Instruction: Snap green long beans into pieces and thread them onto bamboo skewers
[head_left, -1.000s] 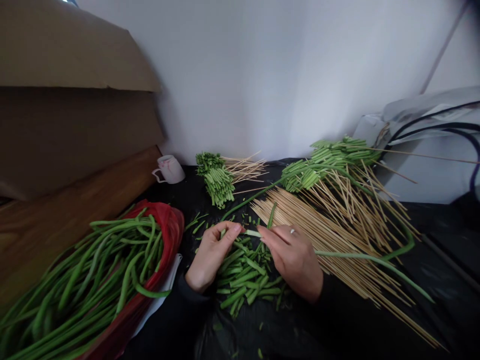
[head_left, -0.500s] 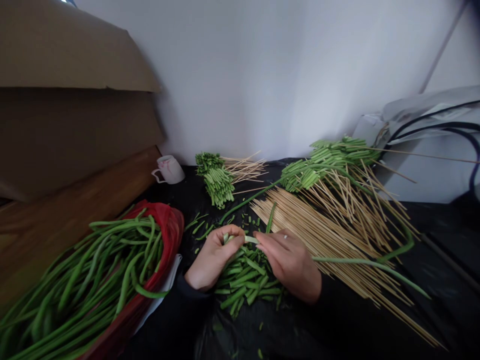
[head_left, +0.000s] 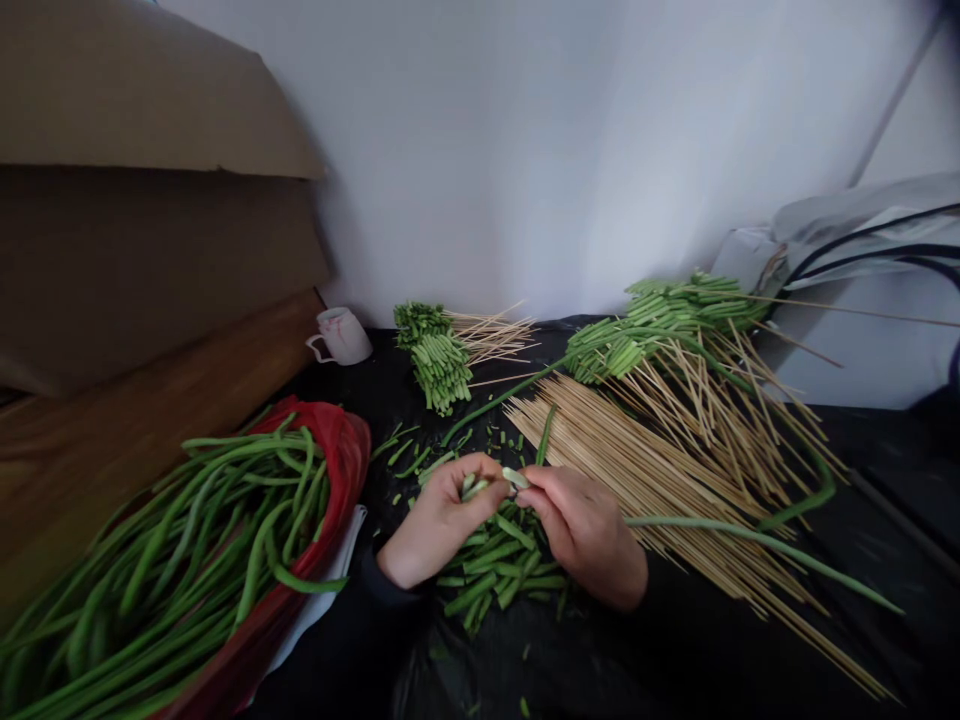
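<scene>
Left hand (head_left: 444,520): grip closed around bean pieces (head_left: 471,486). Right hand (head_left: 589,530): pinched a long bean (head_left: 675,521); sticks (head_left: 652,465) lay at its two o'clock.

Dim light is brightening the wall (head_left: 637,150) (mostly right of centre); shadow is darkening the cardboard (head_left: 157,270); outer edges are stretching.

stems (head_left: 225,510) lie in a bag (head_left: 349,440) left of the pieces (head_left: 499,555); skewers (head_left: 637,460) lie right
</scene>
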